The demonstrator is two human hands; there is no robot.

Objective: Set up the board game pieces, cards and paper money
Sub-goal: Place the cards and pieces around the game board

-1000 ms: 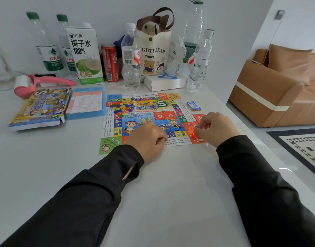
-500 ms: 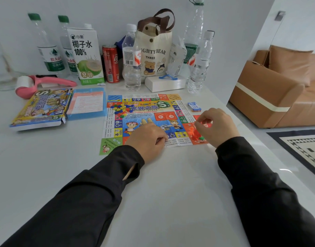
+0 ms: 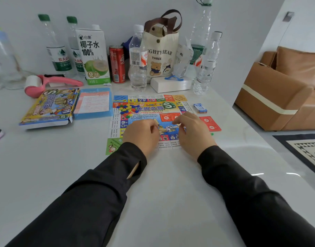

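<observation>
The game board [image 3: 149,107] lies flat on the white counter [image 3: 81,166], its near part under both hands. The left grip [image 3: 142,134] rests on it with fingers curled; whether it holds anything cannot be told. The right grip [image 3: 192,132] is likewise curled, its contents hidden. A white die [image 3: 168,129] sits between them. Coloured pieces [image 3: 127,109] are heaped well beyond the left grip; red cards [image 3: 211,123] lie just beside the right.
</observation>
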